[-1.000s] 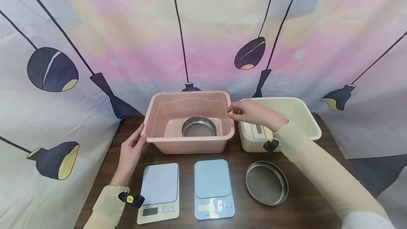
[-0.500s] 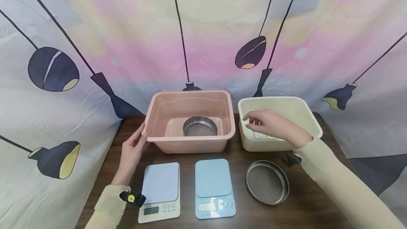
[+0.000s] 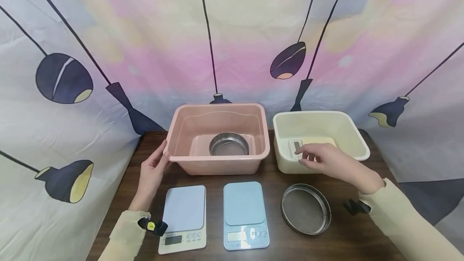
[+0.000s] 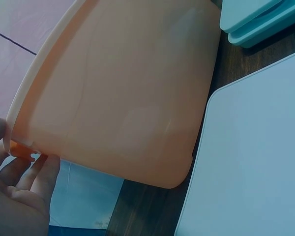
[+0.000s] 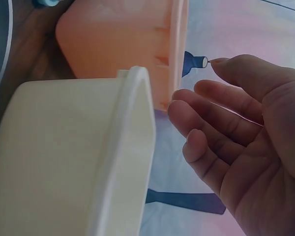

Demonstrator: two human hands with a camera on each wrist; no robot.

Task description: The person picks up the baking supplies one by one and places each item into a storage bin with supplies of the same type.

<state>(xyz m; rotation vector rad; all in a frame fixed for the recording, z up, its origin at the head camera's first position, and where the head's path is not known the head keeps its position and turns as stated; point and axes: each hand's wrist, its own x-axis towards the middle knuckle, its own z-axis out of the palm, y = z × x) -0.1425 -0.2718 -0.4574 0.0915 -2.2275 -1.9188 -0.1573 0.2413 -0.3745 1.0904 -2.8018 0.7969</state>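
Observation:
My left hand [image 3: 150,172] pinches the rim of the pink plastic basin [image 3: 217,167] at its near left corner. In the left wrist view, the thumb lies over the rim and the fingers [image 4: 44,179] curl beneath it. A round metal sieve [image 3: 229,144] sits inside this basin. Over the front rim of the cream basin [image 3: 353,132] hovers my right hand [image 3: 331,162], its fingers loosely bent and holding nothing. Partly hidden behind that hand, a kitchen scale [image 3: 295,148] and a pale yellow item [image 3: 319,140] lie in the cream basin.
In front of the basins, a white kitchen scale [image 3: 185,208], a light blue kitchen scale [image 3: 244,204] and a second round metal sieve [image 3: 306,208] lie on the dark wooden table [image 3: 275,249]. A patterned cloth [image 3: 239,19] hangs behind the table.
My right hand has moved rightward, from beside the pink basin's right rim to above the cream basin's front edge. My left hand keeps its grip on the pink basin.

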